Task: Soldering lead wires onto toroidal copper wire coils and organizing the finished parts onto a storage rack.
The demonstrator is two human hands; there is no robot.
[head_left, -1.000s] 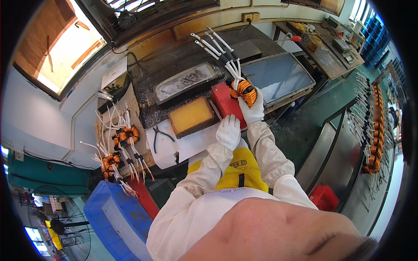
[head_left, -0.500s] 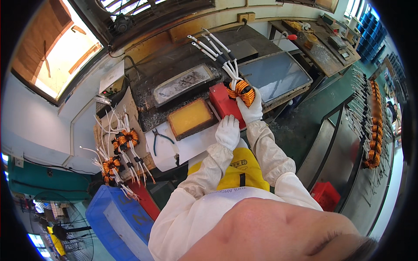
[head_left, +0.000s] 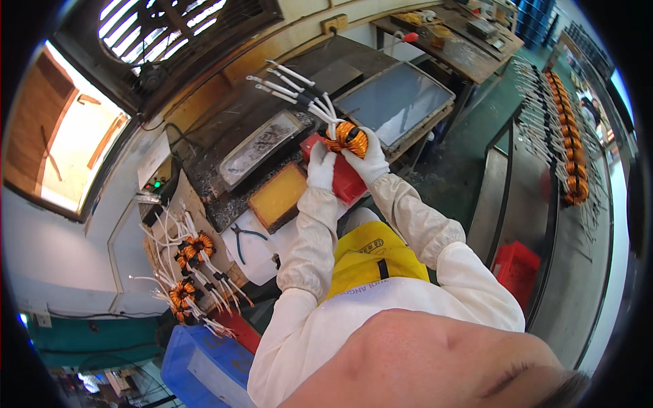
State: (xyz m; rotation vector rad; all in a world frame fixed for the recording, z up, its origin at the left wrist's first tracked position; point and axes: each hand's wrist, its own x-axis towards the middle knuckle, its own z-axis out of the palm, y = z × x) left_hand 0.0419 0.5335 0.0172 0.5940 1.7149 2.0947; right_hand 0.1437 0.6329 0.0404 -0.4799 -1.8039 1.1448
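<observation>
My right hand [head_left: 368, 160], in a white glove, grips a copper-wound ring coil [head_left: 348, 139] from its right side. Several white-sleeved leads [head_left: 299, 92] with metal lugs run from the coil toward the back left. The coil sits over a red box [head_left: 347, 182], whose far part the coil and hands hide. My left hand [head_left: 322, 168], also gloved, is at the box's left side, just short of the coil. Its thumb and fingers are apart, with nothing visible between them.
Left of the box are a yellow-filled tray [head_left: 277, 196] and a grey metal trough [head_left: 262, 146]. Pliers [head_left: 239, 243] lie on white paper. More coils [head_left: 198, 246] lie at the left; a coil row [head_left: 568, 143] stands right. A glass-topped tray [head_left: 398, 102] sits behind.
My left hand has lifted from the box's near end and moved forward toward the coil. The coil stays in my right hand, its leads tilted further left. The whole view has shifted.
</observation>
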